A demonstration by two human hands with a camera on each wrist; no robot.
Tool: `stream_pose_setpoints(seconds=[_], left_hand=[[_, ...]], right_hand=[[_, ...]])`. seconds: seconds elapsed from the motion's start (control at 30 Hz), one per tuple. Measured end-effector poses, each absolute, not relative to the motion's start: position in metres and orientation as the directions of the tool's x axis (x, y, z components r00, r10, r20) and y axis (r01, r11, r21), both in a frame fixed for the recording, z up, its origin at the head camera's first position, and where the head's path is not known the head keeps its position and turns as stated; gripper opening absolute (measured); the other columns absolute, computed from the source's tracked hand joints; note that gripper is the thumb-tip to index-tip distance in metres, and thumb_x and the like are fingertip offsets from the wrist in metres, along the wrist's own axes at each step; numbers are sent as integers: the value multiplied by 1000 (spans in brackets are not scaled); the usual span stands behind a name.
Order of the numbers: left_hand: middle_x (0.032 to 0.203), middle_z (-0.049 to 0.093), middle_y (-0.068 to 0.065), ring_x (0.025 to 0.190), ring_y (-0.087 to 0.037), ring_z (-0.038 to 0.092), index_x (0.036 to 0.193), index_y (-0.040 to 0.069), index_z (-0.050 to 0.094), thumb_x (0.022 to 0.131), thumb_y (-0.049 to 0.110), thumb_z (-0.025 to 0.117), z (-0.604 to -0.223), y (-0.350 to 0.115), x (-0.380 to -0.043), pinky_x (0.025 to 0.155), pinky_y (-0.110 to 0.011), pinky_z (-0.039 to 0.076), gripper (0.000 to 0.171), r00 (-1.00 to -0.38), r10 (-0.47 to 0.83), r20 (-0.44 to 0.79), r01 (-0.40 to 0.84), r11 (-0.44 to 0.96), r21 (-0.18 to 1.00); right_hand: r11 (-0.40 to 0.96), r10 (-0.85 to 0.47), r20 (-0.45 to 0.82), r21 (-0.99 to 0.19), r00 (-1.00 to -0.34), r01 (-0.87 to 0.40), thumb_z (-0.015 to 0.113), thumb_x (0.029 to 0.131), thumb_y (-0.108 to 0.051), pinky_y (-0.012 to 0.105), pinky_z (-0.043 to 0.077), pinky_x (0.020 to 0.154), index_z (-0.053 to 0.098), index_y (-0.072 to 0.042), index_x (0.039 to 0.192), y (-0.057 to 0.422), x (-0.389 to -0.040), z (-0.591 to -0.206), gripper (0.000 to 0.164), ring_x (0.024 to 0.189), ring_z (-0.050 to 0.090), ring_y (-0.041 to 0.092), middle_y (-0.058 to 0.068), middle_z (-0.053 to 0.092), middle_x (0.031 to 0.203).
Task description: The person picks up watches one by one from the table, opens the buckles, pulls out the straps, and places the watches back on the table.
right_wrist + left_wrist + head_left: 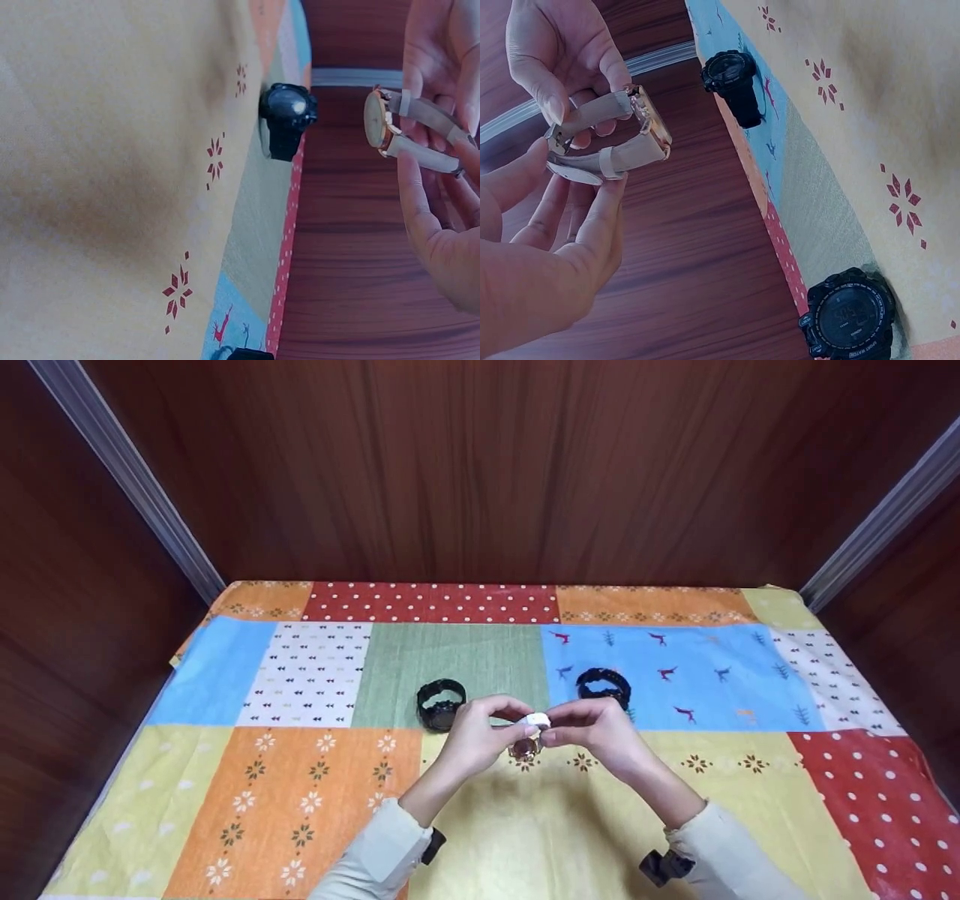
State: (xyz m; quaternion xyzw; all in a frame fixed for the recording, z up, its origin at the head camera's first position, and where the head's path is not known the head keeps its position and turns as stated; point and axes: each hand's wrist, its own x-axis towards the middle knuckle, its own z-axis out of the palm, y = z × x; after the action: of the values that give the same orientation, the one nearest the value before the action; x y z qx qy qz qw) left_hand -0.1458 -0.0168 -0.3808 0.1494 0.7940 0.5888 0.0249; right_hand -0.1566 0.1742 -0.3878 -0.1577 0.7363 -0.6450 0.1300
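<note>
Both hands hold a wristwatch with a rose-gold case and pale strap [630, 153] above the tabletop, its case hanging lowest in the head view. My left hand [476, 735] pinches the strap at its buckle end between thumb and fingers. From the other side, my right hand [604, 733] grips the same strap end, thumb and fingers close to the metal buckle [558, 139]. The strap forms a loop, its two ends meeting at the buckle. In the right wrist view the round dial [374, 120] faces away from the fingers.
A black digital sports watch [442, 717] stands on the cloth just beyond my left hand. Another black watch [621, 687] stands behind my right hand, partly hidden by it. A patchwork cloth [300, 802] covers the table, with brown wood panels [480, 472] at back and sides.
</note>
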Motion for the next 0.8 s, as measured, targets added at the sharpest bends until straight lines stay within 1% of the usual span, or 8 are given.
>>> stream_pose_setpoints(seconds=[0.17,0.3,0.43,0.5,0.6,0.7,0.8], left_hand=[[87,67,-2,85,-16,62,89,5,69,79,10,71,-380,-17,-146,76,-28,49,12,-952,268,149,225,279,934],[86,67,-2,83,-15,63,89,5,69,79,9,70,-379,-16,-145,75,-27,49,11,-956,263,130,204,276,939],[85,67,-3,79,-13,63,89,3,68,79,7,70,-378,-16,-145,72,-25,50,11,-957,259,130,200,269,942],[85,67,-4,77,-13,64,89,3,68,79,5,69,-378,-16,-145,70,-24,50,11,-957,260,129,198,259,945],[86,67,-5,79,-14,64,89,3,68,79,5,69,-379,-15,-145,71,-23,50,11,-956,260,135,207,272,940],[87,67,-5,82,-16,64,90,2,69,79,4,69,-379,-15,-144,72,-23,50,10,-955,259,145,218,282,934],[87,67,-6,81,-17,64,89,1,68,80,3,68,-379,-14,-144,71,-22,50,9,-954,262,145,217,274,937]], right_hand=[[135,-397,-2,-989,-918,-56,73,74,-2,37,52,77,66,9,100,174,-156,-387,29,82,65,25,18,67,92],[176,-390,-5,-982,-921,-70,74,74,-6,36,51,77,67,6,98,175,-156,-386,28,83,64,23,16,67,92],[214,-387,2,-973,-922,-92,75,74,-10,36,51,78,68,3,98,175,-157,-384,28,85,63,23,14,67,93],[223,-386,8,-969,-922,-102,75,75,-11,35,50,79,68,2,98,175,-157,-383,27,87,63,24,13,67,94],[229,-388,18,-967,-922,-115,74,75,-12,35,50,79,68,1,98,175,-157,-382,27,88,62,25,13,66,95],[226,-389,27,-966,-921,-124,74,76,-12,35,50,79,68,1,98,174,-158,-381,27,86,63,24,14,66,95],[231,-387,35,-964,-921,-133,74,76,-11,34,51,76,68,1,97,173,-158,-380,25,83,63,24,14,65,94]])
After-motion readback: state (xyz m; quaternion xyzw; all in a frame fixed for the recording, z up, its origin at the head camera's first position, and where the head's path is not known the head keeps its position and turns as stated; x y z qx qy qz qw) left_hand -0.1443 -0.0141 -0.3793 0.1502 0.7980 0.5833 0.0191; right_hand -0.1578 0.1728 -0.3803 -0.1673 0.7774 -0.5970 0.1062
